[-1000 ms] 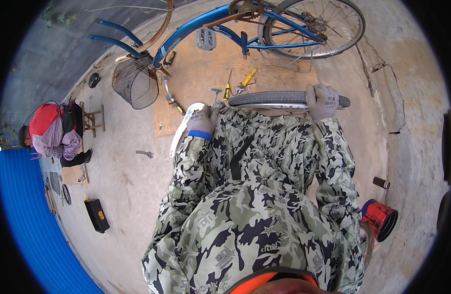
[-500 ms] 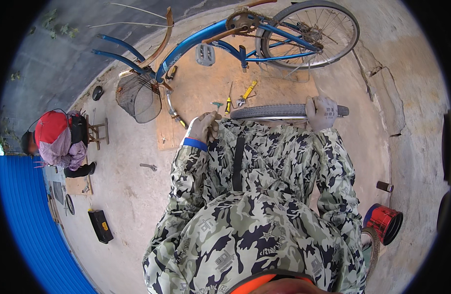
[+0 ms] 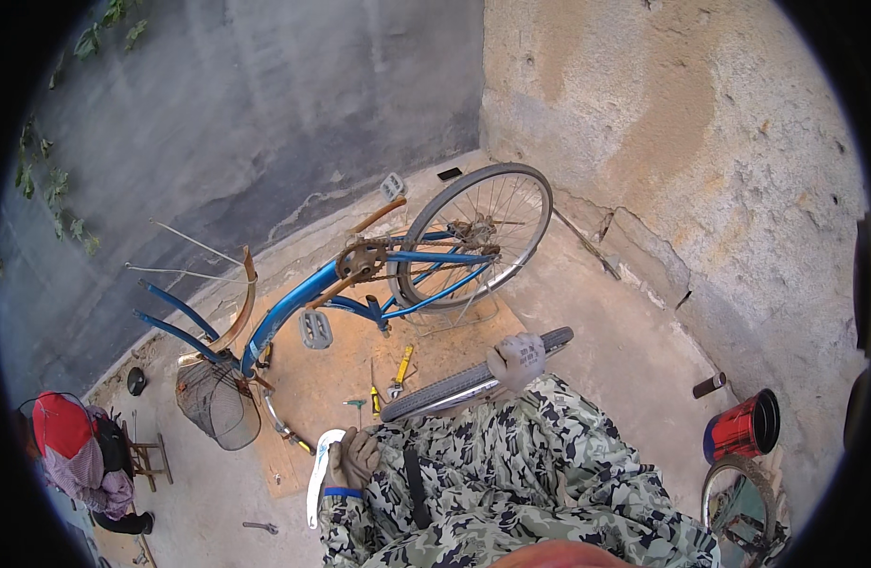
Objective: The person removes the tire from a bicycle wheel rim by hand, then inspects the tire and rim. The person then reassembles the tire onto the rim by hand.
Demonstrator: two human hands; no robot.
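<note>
My right hand (image 3: 517,361), in a pale glove, is closed over the top of a bicycle wheel (image 3: 445,390) with a dark tyre and silver rim. The wheel stands edge-on against my camouflage-covered lap. My left hand (image 3: 356,458), in a brownish glove, has its fingers curled on a curved white strip (image 3: 319,483); its grip is partly hidden. Beyond lies an upturned blue bicycle frame (image 3: 298,301), its rear wheel (image 3: 478,237) still on. A yellow-handled screwdriver (image 3: 375,401), an adjustable wrench (image 3: 398,386) and a green-handled tool (image 3: 356,404) lie close to the held wheel.
A wooden board (image 3: 331,379) lies beneath the bicycle. A wire basket (image 3: 218,407) is at its left. Another person (image 3: 76,454) is at far left, near a wooden stool (image 3: 147,457). A red bucket (image 3: 734,426) and another wheel (image 3: 738,506) stand right. A wrench (image 3: 260,526) lies on the floor.
The view has swung upward and turned, showing more of the walls. More of the white strip shows beside my left hand. My right hand keeps hold of the wheel.
</note>
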